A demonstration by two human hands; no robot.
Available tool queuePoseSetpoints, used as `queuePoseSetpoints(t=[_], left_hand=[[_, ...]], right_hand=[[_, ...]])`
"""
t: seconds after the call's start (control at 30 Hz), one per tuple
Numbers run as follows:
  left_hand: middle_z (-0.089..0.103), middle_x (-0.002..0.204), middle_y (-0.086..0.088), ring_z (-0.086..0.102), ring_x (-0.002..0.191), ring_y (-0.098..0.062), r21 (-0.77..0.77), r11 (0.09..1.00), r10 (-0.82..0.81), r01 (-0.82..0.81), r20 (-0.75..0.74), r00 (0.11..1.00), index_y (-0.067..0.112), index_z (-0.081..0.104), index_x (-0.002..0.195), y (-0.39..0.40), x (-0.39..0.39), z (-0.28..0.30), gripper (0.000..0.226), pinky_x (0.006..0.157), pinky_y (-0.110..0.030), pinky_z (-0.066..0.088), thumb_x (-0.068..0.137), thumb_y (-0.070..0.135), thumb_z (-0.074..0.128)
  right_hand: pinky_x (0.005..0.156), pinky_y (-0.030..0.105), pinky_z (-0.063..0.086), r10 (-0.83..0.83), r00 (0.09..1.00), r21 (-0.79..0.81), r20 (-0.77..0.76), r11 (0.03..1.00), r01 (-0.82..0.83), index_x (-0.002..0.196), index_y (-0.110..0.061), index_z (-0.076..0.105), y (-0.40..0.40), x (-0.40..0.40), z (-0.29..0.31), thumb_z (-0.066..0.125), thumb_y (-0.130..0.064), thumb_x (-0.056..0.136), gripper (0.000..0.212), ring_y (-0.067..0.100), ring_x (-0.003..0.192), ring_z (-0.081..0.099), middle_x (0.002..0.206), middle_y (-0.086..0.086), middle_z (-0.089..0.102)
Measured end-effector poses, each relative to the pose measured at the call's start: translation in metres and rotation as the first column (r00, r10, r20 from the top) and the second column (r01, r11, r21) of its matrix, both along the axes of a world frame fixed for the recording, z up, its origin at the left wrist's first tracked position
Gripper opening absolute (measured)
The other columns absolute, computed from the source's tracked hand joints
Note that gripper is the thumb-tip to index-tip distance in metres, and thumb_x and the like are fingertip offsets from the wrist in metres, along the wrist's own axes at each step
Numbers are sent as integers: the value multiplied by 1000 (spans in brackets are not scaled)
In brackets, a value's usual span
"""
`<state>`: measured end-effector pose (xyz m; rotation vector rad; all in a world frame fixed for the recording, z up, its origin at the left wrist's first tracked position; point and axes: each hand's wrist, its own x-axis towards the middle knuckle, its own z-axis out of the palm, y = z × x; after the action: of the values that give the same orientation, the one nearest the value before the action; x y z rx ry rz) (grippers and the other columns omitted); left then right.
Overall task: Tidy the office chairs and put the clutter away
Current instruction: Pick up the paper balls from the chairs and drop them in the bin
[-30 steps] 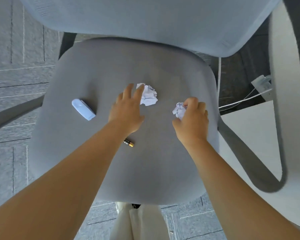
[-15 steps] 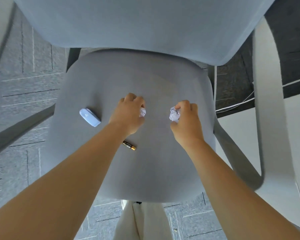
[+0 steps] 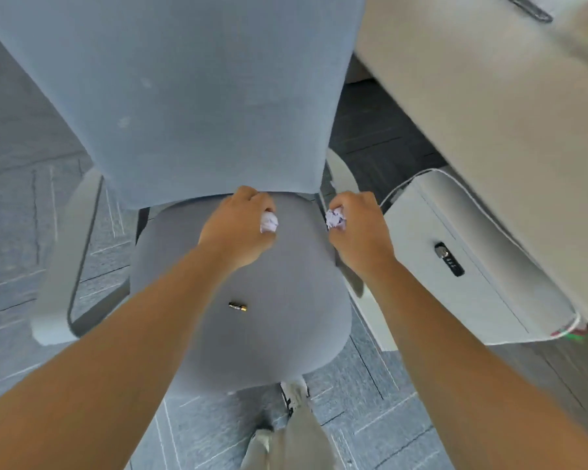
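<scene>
Paper balls held, one (image 3: 269, 222) in left hand (image 3: 236, 227), one (image 3: 335, 219) in right hand (image 3: 360, 232), fingers clamped tight. Battery (image 3: 237, 306) left on chair seat (image 3: 286, 317); not yet binned.

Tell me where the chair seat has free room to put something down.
The seat is bare in front of the battery, to its front edge. Its back part is crowded: the left hand and right hand hold paper balls there.

Pale blue-grey chair back (image 3: 190, 96), darker grey seat (image 3: 269, 334), white crumpled paper (image 3: 269, 222) above a black-and-gold battery (image 3: 237, 306) on that seat, grey line-patterned carpet (image 3: 24, 205), white cabinet (image 3: 472, 266) right of the seat
</scene>
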<state>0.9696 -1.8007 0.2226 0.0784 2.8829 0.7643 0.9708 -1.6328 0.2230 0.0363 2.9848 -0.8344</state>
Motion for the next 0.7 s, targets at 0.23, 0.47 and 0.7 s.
queuePoseSetpoints(t=[0.23, 0.47, 0.7], left_hand=[[54, 119, -9, 55, 104, -29, 27, 949, -312, 314, -62, 948, 11, 61, 107, 101, 46, 75, 28, 86, -35, 46, 79, 15, 59], [53, 120, -10, 55, 105, -30, 31, 792, -600, 610, -141, 787, 9, 59, 105, 235, 101, 126, 26, 87, -34, 47, 80, 15, 58], [52, 120, -11, 54, 106, -32, -10, 598, -791, 801, -168, 589, 10, 59, 109, 381, 166, 142, 32, 88, -36, 49, 78, 15, 64]], right_hand=[[88, 32, 44, -279, 958, 49, -72, 958, 283, 116, -8, 56, 95, 87, 73, 52, 4, 83, 35, 31, 117, 42, 126, 15, 46], [78, 24, 29, -571, 806, 60, -154, 809, 585, 115, -7, 57, 209, 181, 113, 51, 3, 81, 35, 31, 117, 39, 124, 16, 47], [79, 34, 44, -792, 588, -6, -166, 597, 802, 115, -6, 57, 333, 291, 126, 49, 5, 84, 34, 33, 114, 43, 124, 16, 45]])
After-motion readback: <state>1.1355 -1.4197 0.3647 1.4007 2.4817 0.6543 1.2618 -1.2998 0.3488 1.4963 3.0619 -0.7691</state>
